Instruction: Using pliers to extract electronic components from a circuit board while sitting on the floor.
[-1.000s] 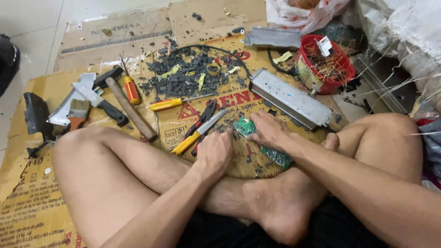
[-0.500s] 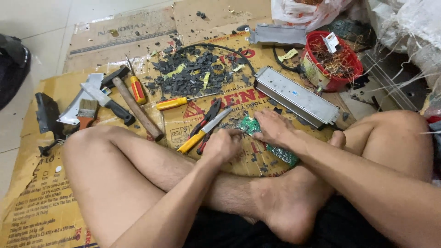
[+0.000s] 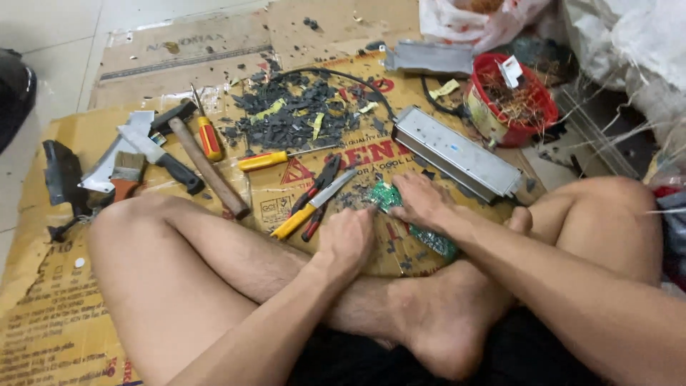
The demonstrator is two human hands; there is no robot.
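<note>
Seen from the head camera: right hand (image 3: 421, 202) pressed flat on a green circuit board (image 3: 411, 221) to pin it to the cardboard (image 3: 43, 322), left hand (image 3: 348, 238) loosely curled, gripping nothing visible, just beside the yellow-handled knife (image 3: 314, 205) and red pliers (image 3: 319, 191).

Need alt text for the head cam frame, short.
Seated cross-legged on cardboard, a person presses the right hand on a green circuit board while the left hand rests beside it. Around them lie a yellow-handled knife, a hammer, a long metal casing and a red basket.
</note>
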